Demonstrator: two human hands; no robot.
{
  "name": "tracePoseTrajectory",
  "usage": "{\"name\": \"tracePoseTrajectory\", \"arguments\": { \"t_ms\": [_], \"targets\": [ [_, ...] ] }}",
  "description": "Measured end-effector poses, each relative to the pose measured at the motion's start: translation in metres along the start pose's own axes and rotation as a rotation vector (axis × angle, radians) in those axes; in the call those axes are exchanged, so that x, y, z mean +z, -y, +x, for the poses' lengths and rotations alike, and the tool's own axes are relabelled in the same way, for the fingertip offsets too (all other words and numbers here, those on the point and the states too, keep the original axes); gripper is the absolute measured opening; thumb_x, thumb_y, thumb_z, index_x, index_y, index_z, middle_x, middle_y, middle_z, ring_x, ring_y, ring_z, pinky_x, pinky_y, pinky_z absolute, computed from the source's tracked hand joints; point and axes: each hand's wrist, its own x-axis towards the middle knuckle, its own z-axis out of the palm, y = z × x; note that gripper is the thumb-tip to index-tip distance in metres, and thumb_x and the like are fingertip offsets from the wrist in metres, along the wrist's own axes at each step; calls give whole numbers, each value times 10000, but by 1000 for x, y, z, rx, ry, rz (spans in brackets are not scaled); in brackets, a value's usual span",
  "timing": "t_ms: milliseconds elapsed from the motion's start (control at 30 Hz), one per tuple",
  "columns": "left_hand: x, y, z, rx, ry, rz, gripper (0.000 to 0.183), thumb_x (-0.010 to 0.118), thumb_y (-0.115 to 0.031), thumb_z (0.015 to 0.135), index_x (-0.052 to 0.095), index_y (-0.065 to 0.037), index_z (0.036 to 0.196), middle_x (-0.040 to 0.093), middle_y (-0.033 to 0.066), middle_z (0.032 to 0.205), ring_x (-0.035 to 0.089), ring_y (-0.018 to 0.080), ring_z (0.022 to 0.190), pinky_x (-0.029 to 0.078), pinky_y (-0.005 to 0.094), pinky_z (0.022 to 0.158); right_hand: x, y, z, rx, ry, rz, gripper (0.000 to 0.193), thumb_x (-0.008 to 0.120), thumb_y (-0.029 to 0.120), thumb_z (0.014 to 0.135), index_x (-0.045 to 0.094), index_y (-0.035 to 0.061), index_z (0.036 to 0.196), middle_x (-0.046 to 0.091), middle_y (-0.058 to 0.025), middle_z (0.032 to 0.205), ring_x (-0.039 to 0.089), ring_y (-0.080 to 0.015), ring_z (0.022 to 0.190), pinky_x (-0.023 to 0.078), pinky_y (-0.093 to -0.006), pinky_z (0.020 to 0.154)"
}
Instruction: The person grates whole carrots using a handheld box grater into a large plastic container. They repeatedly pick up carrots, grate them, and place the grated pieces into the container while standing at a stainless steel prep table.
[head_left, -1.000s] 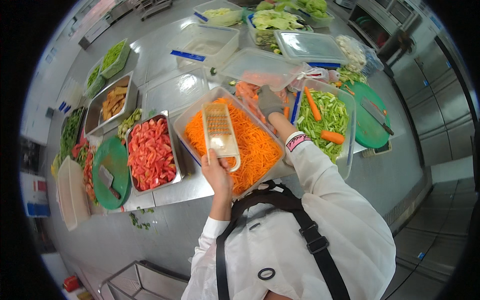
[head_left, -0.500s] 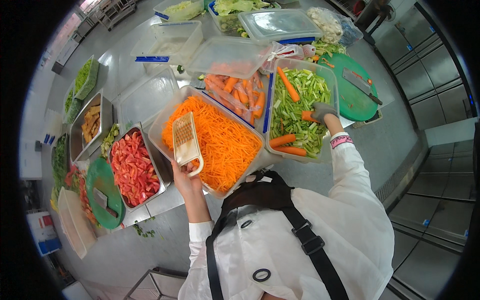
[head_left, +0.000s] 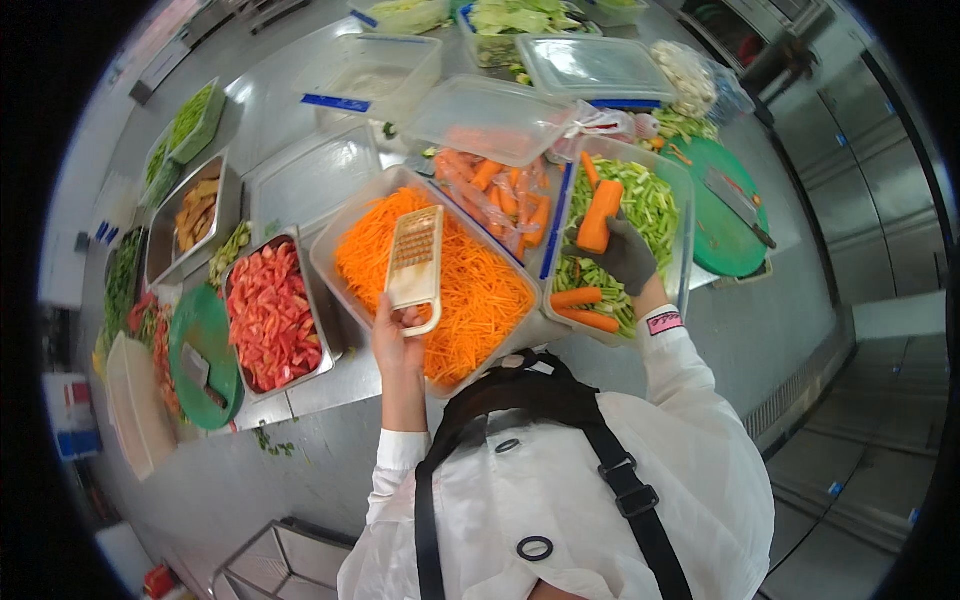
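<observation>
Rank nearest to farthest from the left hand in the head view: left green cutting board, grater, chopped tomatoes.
1. Grater: in the left hand.
2. Chopped tomatoes: left of that hand.
3. Left green cutting board: left of the tomatoes.

Nine o'clock: red tomato wedges [head_left: 275, 322] heaped in a metal pan [head_left: 319, 312]! Just outside it, between eight and nine, a green board [head_left: 200, 312] carries a knife [head_left: 196, 366]. Lettuce [head_left: 518, 16] up at twelve, and near two, another green board [head_left: 712, 245] bears a second knife [head_left: 734, 201]!
</observation>
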Motion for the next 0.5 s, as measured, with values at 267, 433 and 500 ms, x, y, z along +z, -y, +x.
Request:
{"name": "tracePoseTrajectory", "arguments": {
  "t_ms": [267, 433, 500],
  "targets": [
    [17, -18, -24, -72, 45, -8, 137, 491, -38, 835, 539, -16, 961, 630, 90, 802, 622, 162, 643, 528, 282, 550, 88, -87, 73, 129, 192, 281, 427, 593, 182, 851, 430, 23, 1213, 532, -176, 1145, 521, -312, 1082, 408, -510, 966],
    [15, -14, -31, -90, 98, -50, 151, 459, 36, 791, 511, -3, 928, 560, 57, 692, 538, 138, 550, 482, 249, 536, 158, -130, 70, -25, 259, -223, 407, 596, 123, 855, 432, 41, 1218, 523, -153, 1177, 506, -256, 1110, 399, -417, 996],
    [16, -13, -32, -60, 60, -59, 154, 474, 54, 775, 494, -18, 910, 534, 47, 698, 517, 132, 556, 462, 255, 518, 159, -138, 71, -138, 306, -839, 447, 621, 132, 829, 441, 25, 1223, 527, -159, 1177, 504, -237, 1110, 411, -364, 955]
  ]
}}
